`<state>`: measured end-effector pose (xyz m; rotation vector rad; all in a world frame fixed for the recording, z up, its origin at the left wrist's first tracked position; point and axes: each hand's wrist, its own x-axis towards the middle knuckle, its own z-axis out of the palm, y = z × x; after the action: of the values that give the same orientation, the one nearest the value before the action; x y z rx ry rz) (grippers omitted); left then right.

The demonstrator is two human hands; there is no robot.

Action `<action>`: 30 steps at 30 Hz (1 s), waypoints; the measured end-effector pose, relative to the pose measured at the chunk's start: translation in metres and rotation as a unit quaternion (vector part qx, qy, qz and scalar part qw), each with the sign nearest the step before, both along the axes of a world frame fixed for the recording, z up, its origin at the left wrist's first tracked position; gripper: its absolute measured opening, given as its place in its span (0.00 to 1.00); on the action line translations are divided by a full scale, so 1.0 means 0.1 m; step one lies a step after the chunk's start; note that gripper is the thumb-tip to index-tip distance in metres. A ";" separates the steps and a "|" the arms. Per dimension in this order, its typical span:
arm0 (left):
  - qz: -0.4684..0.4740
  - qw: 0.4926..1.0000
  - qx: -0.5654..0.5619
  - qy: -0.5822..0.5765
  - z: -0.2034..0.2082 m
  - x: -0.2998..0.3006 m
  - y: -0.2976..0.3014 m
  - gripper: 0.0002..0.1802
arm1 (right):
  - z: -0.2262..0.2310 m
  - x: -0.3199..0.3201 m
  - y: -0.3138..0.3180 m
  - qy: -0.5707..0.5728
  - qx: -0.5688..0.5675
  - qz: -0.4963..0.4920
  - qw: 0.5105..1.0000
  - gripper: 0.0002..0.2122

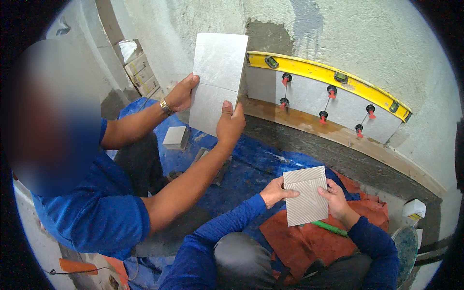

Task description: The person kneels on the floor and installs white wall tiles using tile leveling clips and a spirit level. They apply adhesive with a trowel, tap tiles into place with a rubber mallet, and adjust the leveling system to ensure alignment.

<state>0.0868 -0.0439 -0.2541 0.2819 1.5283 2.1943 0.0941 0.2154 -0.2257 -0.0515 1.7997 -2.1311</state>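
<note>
My left hand (276,192) and my right hand (338,198) grip a light grey-beige tile (306,205) by its two side edges, thumbs on the face turned toward me. Slanting ridges cover that face, and a line crosses it near the top. The tile is held above my lap, apart from the wall. On my left, a co-worker's hands (231,121) hold up two smooth pale grey tiles (218,63), one above the other with a thin seam between them.
A row of grey tiles (309,99) runs along the wall, with red-and-black levelling clips (331,92) at the joints. A yellow spirit level (309,70) lies along their top. Small tiles (176,137) sit on the blue tarp (251,159). An orange-red cloth (309,251) lies below my hands.
</note>
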 end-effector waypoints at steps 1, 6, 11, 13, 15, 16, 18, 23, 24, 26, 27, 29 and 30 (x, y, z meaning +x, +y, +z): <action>0.004 1.000 -0.008 -0.002 0.01 0.00 0.00 0.33 | -0.01 0.00 0.01 0.002 0.000 0.001 1.000 0.19; 0.007 1.000 -0.026 -0.016 0.01 0.01 0.01 0.34 | -0.07 0.00 0.01 0.007 -0.015 0.012 1.000 0.18; 0.004 0.999 -0.047 -0.011 -0.03 -0.02 0.00 0.33 | -0.07 0.01 0.02 -0.013 0.006 0.008 1.000 0.18; 0.005 0.999 -0.042 -0.002 -0.04 -0.03 0.00 0.32 | -0.06 0.01 0.03 -0.019 0.001 0.006 1.000 0.18; 0.009 1.000 -0.028 0.003 -0.05 -0.03 0.01 0.32 | -0.08 0.02 0.02 -0.026 -0.005 0.005 1.000 0.18; 0.016 1.000 -0.021 0.007 -0.05 -0.03 0.01 0.32 | -0.10 0.02 0.01 -0.027 -0.009 0.005 1.000 0.18; 0.024 0.999 -0.026 0.003 -0.04 -0.03 0.01 0.32 | -0.14 0.02 -0.01 -0.028 -0.017 0.009 0.999 0.19; 0.020 0.991 -0.106 0.082 -0.03 -0.06 -0.13 0.30 | 0.01 -0.10 -0.06 0.068 0.217 0.036 0.973 0.27; 0.024 0.992 -0.114 0.038 -0.03 -0.09 -0.18 0.29 | 0.12 -0.14 -0.11 0.162 0.222 -0.005 0.962 0.31; 0.059 0.992 -0.109 0.028 -0.01 -0.14 -0.29 0.29 | 0.44 -0.27 -0.34 0.284 0.110 -0.053 0.951 0.37; 0.074 0.993 -0.087 0.007 0.00 -0.15 -0.34 0.29 | 0.63 -0.34 -0.52 0.359 0.014 -0.050 0.932 0.40; 0.115 0.983 -0.141 0.001 0.04 -0.18 -0.46 0.26 | 1.01 -0.45 -0.99 0.412 -0.123 -0.039 0.902 0.43; 0.138 0.964 -0.223 0.040 0.07 -0.22 -0.52 0.27 | 1.18 -0.50 -1.22 0.350 -0.192 -0.043 0.916 0.43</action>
<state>0.0647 -0.0963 -0.2471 0.0112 2.1619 1.9726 0.0439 0.0934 -0.1075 -0.9594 1.6748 -2.7216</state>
